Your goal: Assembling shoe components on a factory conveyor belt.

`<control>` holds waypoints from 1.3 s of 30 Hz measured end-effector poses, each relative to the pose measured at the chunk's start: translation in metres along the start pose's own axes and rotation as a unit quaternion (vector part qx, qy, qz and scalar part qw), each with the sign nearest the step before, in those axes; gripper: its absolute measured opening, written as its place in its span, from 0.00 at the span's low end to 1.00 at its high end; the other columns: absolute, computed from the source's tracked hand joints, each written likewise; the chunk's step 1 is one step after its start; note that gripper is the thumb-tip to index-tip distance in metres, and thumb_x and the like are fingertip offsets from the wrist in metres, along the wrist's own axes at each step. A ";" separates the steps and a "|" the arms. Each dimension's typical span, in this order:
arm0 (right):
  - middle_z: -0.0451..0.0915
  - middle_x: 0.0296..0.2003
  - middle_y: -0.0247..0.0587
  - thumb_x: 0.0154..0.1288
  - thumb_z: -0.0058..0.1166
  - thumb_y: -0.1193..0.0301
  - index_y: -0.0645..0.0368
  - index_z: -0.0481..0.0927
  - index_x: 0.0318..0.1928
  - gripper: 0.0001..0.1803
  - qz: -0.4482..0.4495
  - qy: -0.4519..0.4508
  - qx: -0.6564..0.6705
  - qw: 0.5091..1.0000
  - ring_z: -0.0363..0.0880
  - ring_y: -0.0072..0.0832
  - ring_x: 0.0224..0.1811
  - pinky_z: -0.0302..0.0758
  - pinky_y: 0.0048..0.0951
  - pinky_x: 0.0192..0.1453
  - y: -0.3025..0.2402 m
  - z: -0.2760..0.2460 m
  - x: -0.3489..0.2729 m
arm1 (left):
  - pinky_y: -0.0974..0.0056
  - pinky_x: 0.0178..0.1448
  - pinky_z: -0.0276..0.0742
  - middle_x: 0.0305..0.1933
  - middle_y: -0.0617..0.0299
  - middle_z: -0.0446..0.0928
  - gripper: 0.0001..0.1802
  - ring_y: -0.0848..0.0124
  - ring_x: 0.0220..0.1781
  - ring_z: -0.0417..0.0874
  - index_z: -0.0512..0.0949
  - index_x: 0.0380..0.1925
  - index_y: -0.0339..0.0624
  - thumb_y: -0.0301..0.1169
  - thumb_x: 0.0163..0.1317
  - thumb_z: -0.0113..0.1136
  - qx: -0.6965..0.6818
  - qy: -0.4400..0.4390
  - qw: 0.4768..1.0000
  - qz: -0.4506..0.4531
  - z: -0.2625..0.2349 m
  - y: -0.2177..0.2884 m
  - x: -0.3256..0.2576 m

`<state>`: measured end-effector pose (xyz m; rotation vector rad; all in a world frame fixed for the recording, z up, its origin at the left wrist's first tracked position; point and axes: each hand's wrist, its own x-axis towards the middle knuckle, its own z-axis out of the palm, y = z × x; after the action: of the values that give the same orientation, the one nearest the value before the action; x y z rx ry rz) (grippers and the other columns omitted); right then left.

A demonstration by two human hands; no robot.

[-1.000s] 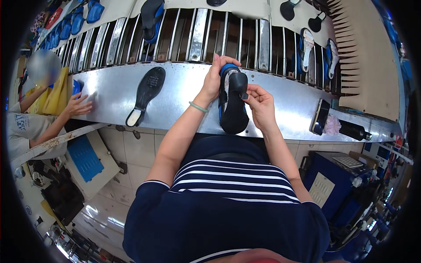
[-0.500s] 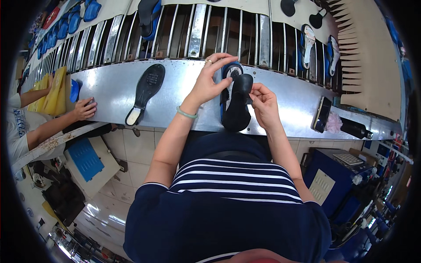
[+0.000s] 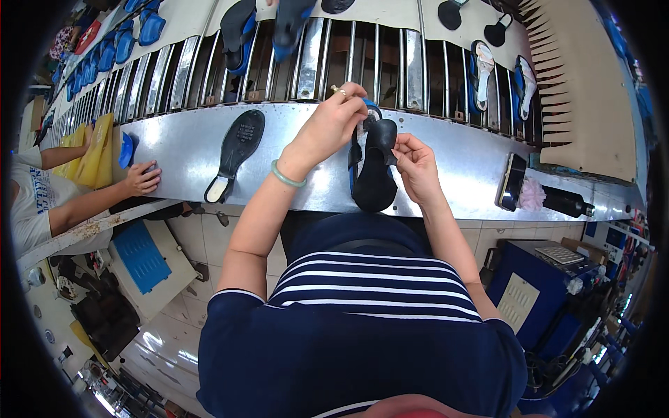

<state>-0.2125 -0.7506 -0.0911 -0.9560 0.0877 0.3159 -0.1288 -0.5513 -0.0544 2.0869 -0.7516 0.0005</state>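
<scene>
Both hands work one black sandal (image 3: 373, 177) at frame centre: left hand (image 3: 331, 125) pinches its strap up, right hand (image 3: 416, 164) grips its side, steadying it on the bench (image 3: 453, 150).

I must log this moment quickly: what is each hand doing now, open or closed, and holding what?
Left hand: closed, pinching the top of the black sandal.
Right hand: closed, gripping the same sandal's side.

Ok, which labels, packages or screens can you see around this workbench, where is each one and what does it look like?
Phone: right on the metal bench, dark oblong, its screen dark.
Pale label patch: heel end of the black sole lying left of the left hand.
Keypad device: lower right, atop a blue box, grey, flat.
</scene>
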 end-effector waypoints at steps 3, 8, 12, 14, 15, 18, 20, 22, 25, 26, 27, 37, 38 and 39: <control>0.81 0.38 0.33 0.67 0.54 0.81 0.64 0.77 0.47 0.09 0.000 0.007 -0.010 1.000 0.77 0.14 0.39 0.71 0.14 0.43 0.002 -0.001 0.002 | 0.58 0.45 0.78 0.47 0.51 0.73 0.05 0.54 0.41 0.81 0.74 0.34 0.29 0.15 0.57 0.56 0.065 0.002 0.998 0.012 0.007 0.004 0.002; 0.82 0.38 0.34 0.67 0.55 0.80 0.65 0.77 0.47 0.09 0.003 0.008 -0.012 1.000 0.79 0.16 0.40 0.74 0.17 0.46 0.003 -0.005 0.003 | 0.58 0.45 0.78 0.47 0.52 0.72 0.08 0.57 0.39 0.80 0.73 0.38 0.24 0.14 0.58 0.55 0.131 0.020 0.990 0.054 0.015 0.000 -0.002; 0.82 0.38 0.35 0.67 0.55 0.80 0.65 0.76 0.47 0.09 0.005 -0.010 -0.018 1.000 0.79 0.16 0.39 0.74 0.17 0.45 0.002 -0.005 0.002 | 0.59 0.44 0.79 0.49 0.50 0.71 0.10 0.57 0.39 0.80 0.73 0.40 0.23 0.13 0.57 0.54 0.131 0.013 0.989 0.063 0.017 -0.008 -0.007; 0.82 0.38 0.34 0.67 0.55 0.80 0.65 0.76 0.47 0.09 0.009 -0.009 -0.024 1.000 0.79 0.16 0.39 0.74 0.17 0.45 0.003 -0.006 0.001 | 0.59 0.49 0.78 0.50 0.47 0.70 0.10 0.55 0.45 0.80 0.73 0.40 0.24 0.13 0.57 0.55 0.139 0.026 0.987 0.083 0.019 -0.009 -0.013; 0.83 0.38 0.35 0.67 0.55 0.81 0.65 0.77 0.47 0.09 0.005 -0.012 -0.020 1.000 0.80 0.17 0.40 0.75 0.18 0.46 0.003 -0.007 0.001 | 0.59 0.49 0.78 0.50 0.47 0.70 0.10 0.55 0.45 0.80 0.73 0.40 0.24 0.13 0.57 0.55 0.140 0.026 0.986 0.084 0.021 -0.007 -0.017; 0.83 0.39 0.37 0.67 0.55 0.81 0.65 0.77 0.47 0.09 0.002 -0.007 -0.005 1.000 0.81 0.18 0.41 0.76 0.19 0.48 0.002 -0.016 -0.001 | 0.56 0.56 0.76 0.51 0.44 0.69 0.07 0.51 0.53 0.78 0.72 0.37 0.28 0.15 0.58 0.54 0.141 0.024 0.979 0.147 0.026 -0.004 -0.026; 0.83 0.39 0.37 0.67 0.54 0.81 0.65 0.77 0.47 0.09 0.003 0.001 0.007 1.000 0.81 0.18 0.41 0.76 0.19 0.48 0.000 -0.020 -0.002 | 0.53 0.63 0.71 0.54 0.45 0.68 0.04 0.50 0.59 0.75 0.70 0.34 0.33 0.18 0.60 0.53 0.025 0.095 0.995 0.033 0.019 -0.011 -0.031; 0.82 0.39 0.35 0.66 0.54 0.82 0.64 0.75 0.48 0.11 0.004 0.006 0.016 1.000 0.80 0.17 0.40 0.75 0.18 0.48 -0.001 -0.017 -0.007 | 0.65 0.54 0.79 0.53 0.53 0.68 0.05 0.62 0.57 0.78 0.69 0.33 0.36 0.24 0.71 0.47 -0.091 0.174 0.977 -0.081 0.016 -0.042 -0.035; 0.82 0.40 0.35 0.67 0.53 0.82 0.64 0.75 0.49 0.11 0.000 0.006 0.008 1.000 0.80 0.18 0.42 0.75 0.20 0.48 -0.002 -0.014 -0.007 | 0.69 0.47 0.81 0.52 0.55 0.67 0.06 0.67 0.49 0.81 0.69 0.34 0.35 0.24 0.72 0.46 -0.222 0.209 0.935 -0.184 -0.001 -0.065 -0.029; 0.82 0.40 0.35 0.67 0.53 0.82 0.64 0.75 0.49 0.11 0.002 0.001 0.009 1.000 0.80 0.18 0.42 0.75 0.20 0.48 -0.002 -0.011 -0.007 | 0.66 0.45 0.80 0.53 0.52 0.67 0.03 0.64 0.43 0.81 0.69 0.38 0.33 0.23 0.68 0.49 -0.148 0.156 0.957 -0.194 -0.006 -0.097 -0.038; 0.82 0.41 0.36 0.67 0.53 0.82 0.64 0.75 0.49 0.11 -0.002 -0.011 0.004 1.000 0.80 0.18 0.42 0.75 0.20 0.49 -0.002 -0.010 -0.006 | 0.63 0.42 0.79 0.54 0.48 0.66 0.07 0.61 0.37 0.82 0.69 0.42 0.31 0.21 0.65 0.52 -0.074 0.099 0.971 -0.202 -0.008 -0.116 -0.043; 0.83 0.41 0.39 0.61 0.56 0.87 0.67 0.75 0.51 0.17 0.007 0.020 -0.019 1.000 0.81 0.21 0.44 0.78 0.22 0.53 0.001 -0.009 -0.007 | 0.59 0.72 0.59 0.69 0.54 0.66 0.28 0.65 0.71 0.64 0.65 0.68 0.40 0.40 0.72 0.52 -0.340 0.080 0.908 -0.231 0.022 -0.061 -0.011; 0.83 0.40 0.39 0.61 0.56 0.87 0.67 0.75 0.52 0.18 0.007 0.023 -0.026 0.999 0.82 0.21 0.44 0.78 0.22 0.52 0.001 -0.009 -0.007 | 0.58 0.76 0.53 0.69 0.54 0.67 0.27 0.64 0.73 0.63 0.66 0.67 0.40 0.43 0.75 0.45 -0.444 0.060 0.858 -0.253 0.024 -0.038 -0.006; 0.83 0.40 0.39 0.61 0.56 0.87 0.67 0.75 0.52 0.18 0.009 0.025 -0.024 0.999 0.82 0.21 0.44 0.78 0.22 0.52 0.001 -0.006 -0.007 | 0.59 0.76 0.50 0.68 0.56 0.68 0.30 0.65 0.73 0.61 0.67 0.66 0.39 0.49 0.77 0.33 -0.442 0.048 0.864 -0.236 0.027 -0.028 -0.006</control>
<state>-0.2188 -0.7566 -0.0935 -1.0112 0.1348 0.3120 -0.1261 -0.5564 -0.0934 1.3060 -0.0920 -0.4308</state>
